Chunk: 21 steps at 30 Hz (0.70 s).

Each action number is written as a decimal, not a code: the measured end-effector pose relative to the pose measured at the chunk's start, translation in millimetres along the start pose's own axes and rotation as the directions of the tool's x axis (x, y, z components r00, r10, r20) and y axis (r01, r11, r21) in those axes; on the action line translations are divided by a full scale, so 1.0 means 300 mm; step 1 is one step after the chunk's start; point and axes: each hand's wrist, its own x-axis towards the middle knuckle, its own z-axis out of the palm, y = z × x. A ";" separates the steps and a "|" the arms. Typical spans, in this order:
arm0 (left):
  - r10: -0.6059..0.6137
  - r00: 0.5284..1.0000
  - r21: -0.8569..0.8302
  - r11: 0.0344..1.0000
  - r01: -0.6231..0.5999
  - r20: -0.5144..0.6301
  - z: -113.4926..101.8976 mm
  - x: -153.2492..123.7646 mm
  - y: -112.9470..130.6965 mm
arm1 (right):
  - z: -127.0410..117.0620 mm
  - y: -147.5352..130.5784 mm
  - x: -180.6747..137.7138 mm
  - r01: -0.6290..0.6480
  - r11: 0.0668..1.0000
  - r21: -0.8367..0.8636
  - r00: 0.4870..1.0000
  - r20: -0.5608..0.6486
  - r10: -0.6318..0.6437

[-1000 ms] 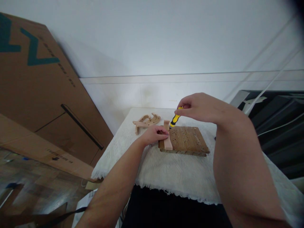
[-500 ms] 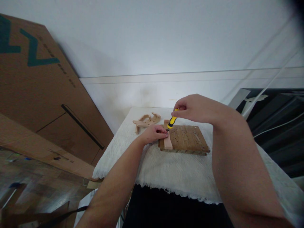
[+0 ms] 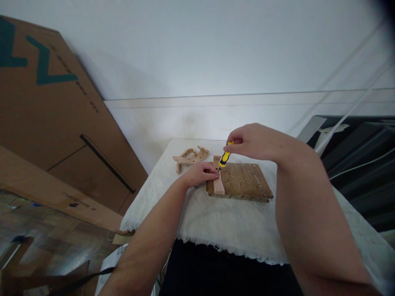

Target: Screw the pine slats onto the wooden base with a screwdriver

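Note:
My right hand (image 3: 243, 139) grips the yellow and black handle of a screwdriver (image 3: 224, 159), which slants down to the left. Its tip meets a pale wooden piece (image 3: 219, 187) that lies along the left end of a dark wooden board (image 3: 247, 181) dotted with small holes. Close by the tip, my left hand (image 3: 202, 173) has its thumb and fingers pinched together over the pale piece. Whatever sits between those fingertips is too small to make out.
Several curved pale wooden parts (image 3: 191, 157) lie behind my left hand on the white cloth (image 3: 234, 230) over the table. A big cardboard box (image 3: 61, 107) leans at the left. Black panels (image 3: 364, 156) stand at the right, and a white wall (image 3: 197, 61) rises behind.
Hardly anything differs. My right hand and the screwdriver handle have shifted very slightly, while my left hand stays at the pale piece.

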 end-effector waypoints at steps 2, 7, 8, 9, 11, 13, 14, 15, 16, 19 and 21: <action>-0.003 1.000 0.011 1.000 0.003 0.001 0.000 0.001 -0.001 | -0.001 -0.004 -0.002 0.000 1.000 -0.004 1.000 0.004 0.000; -0.005 1.000 0.006 1.000 0.005 0.002 0.000 0.001 0.001 | -0.001 -0.008 -0.002 0.001 1.000 0.004 1.000 0.009 -0.001; -0.005 1.000 0.000 1.000 0.005 0.003 0.000 0.002 0.000 | 0.000 -0.009 -0.002 0.001 1.000 0.005 1.000 0.008 -0.001; -0.004 1.000 -0.005 1.000 0.004 0.004 -0.001 0.002 -0.001 | 0.000 -0.009 -0.002 0.000 1.000 0.005 1.000 0.008 0.000; 0.003 1.000 -0.014 1.000 -0.003 0.010 -0.001 0.004 -0.005 | 0.001 -0.010 -0.004 -0.004 1.000 0.001 1.000 0.002 0.004; 0.009 1.000 -0.016 1.000 -0.009 0.013 -0.002 0.006 -0.011 | 0.000 -0.013 -0.009 -0.005 1.000 -0.007 1.000 -0.001 0.005; 0.013 1.000 -0.015 1.000 -0.013 0.014 -0.002 0.007 -0.014 | -0.002 -0.015 -0.011 -0.003 1.000 -0.010 1.000 0.002 0.003; 0.018 1.000 -0.016 1.000 -0.018 0.015 -0.002 0.009 -0.018 | -0.003 -0.018 -0.014 -0.001 1.000 -0.011 1.000 0.009 0.001; 0.025 1.000 -0.016 1.000 -0.024 0.012 -0.002 0.010 -0.021 | -0.005 -0.021 -0.017 0.003 1.000 -0.009 1.000 0.021 -0.002; 0.044 0.999 -0.010 0.999 -0.044 0.007 -0.001 0.013 -0.029 | -0.010 -0.029 -0.023 0.016 1.000 -0.013 0.998 0.054 -0.015; 0.048 0.999 -0.010 0.999 -0.048 0.005 -0.001 0.014 -0.031 | -0.013 -0.034 -0.027 0.037 0.999 -0.031 0.997 0.062 -0.035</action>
